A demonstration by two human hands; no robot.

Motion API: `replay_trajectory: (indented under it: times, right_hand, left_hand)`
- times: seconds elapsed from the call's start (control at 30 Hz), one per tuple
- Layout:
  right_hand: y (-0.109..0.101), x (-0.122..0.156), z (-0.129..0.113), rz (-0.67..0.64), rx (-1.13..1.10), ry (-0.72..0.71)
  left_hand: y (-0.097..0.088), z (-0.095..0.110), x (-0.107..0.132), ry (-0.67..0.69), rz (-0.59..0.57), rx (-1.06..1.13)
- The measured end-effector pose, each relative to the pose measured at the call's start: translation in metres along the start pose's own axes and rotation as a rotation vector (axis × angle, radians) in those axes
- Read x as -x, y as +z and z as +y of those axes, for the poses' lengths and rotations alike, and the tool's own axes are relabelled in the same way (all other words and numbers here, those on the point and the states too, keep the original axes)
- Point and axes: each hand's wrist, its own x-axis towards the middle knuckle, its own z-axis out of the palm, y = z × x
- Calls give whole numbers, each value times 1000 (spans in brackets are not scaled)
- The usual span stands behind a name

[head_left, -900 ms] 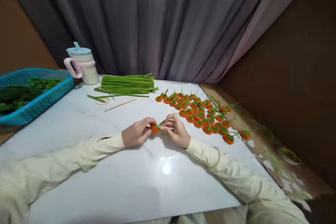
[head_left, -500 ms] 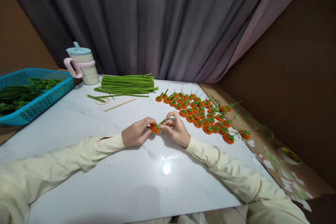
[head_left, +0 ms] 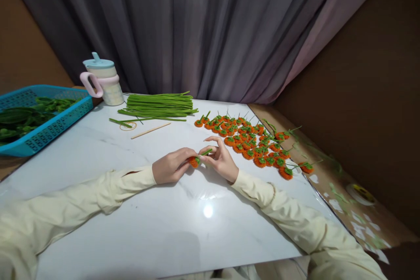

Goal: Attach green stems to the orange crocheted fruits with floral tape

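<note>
Head view: one orange piece (head_left: pixel 194 162), green-topped, held over the white table (head_left: pixel 131 236), pinched between thumb and fingers of the left hand (head_left: pixel 171 167); green strip (head_left: pixel 206 152), met by the right hand (head_left: pixel 223 164), thumb brought close, one finger raised apart, firm pinch not discernible. By judgement, the green top is being shaped or secured, and a steady left hold with fine right fingertip pressure is called for.
</note>
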Motion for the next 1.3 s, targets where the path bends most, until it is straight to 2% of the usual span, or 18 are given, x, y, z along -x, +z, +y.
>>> replay_trajectory:
  times: [0.27,0.47,0.7,0.97,1.3]
  right_hand:
    - [-1,-2,-5,-82,-84,58]
    - [-2,-2,-8,-97,-84,82]
    - [-2,-3,-9,-108,-85,100]
    - [-2,-3,-6,-97,-54,105]
    - [-3,-3,-9,-140,-103,83]
  left_hand:
    - [1,-1,1,39,-21,-24]
    - [2,-5,3,110,-28,-98]
    - [1,-3,2,60,-28,-62]
    - [0,-7,3,154,-35,-176]
    - [1,-8,4,162,4,-187]
